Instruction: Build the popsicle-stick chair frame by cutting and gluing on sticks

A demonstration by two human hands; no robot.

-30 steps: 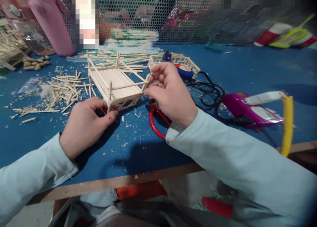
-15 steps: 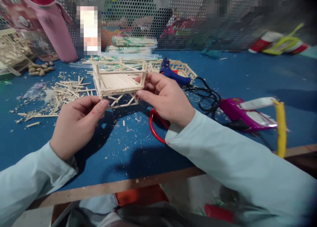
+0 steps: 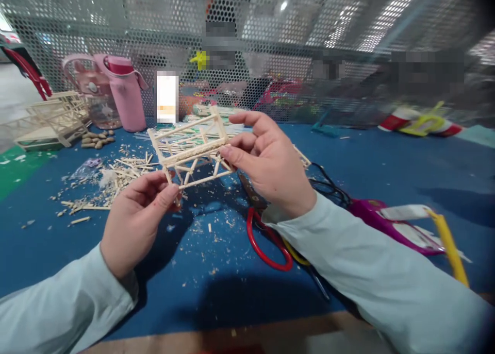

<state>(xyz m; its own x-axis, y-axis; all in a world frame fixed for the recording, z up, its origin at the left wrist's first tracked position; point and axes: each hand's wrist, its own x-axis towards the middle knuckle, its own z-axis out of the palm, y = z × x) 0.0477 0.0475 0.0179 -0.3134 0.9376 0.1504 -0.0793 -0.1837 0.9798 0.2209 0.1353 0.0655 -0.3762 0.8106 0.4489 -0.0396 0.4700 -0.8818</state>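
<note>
Between my hands, above the blue table, is a small wooden stick model with corner posts, rails and zigzag braces underneath. It tilts, its right end higher. My left hand pinches its lower left corner between thumb and fingers. On the right side, my right hand grips the model's edge with the thumb in front; the forefinger is raised off it. Red-handled scissors lie beneath my right wrist, partly hidden by the sleeve.
Stick scraps and crumbs litter the left side. Behind stand a pink bottle, a clear jug, peanuts and another stick model. A purple tool and black cable lie right. A perforated metal screen closes the back.
The model has tipped: its right end has risen and its flat top has turned out of sight. My right forefinger has lifted off. The camera view has shifted upward, showing more of the screen.
</note>
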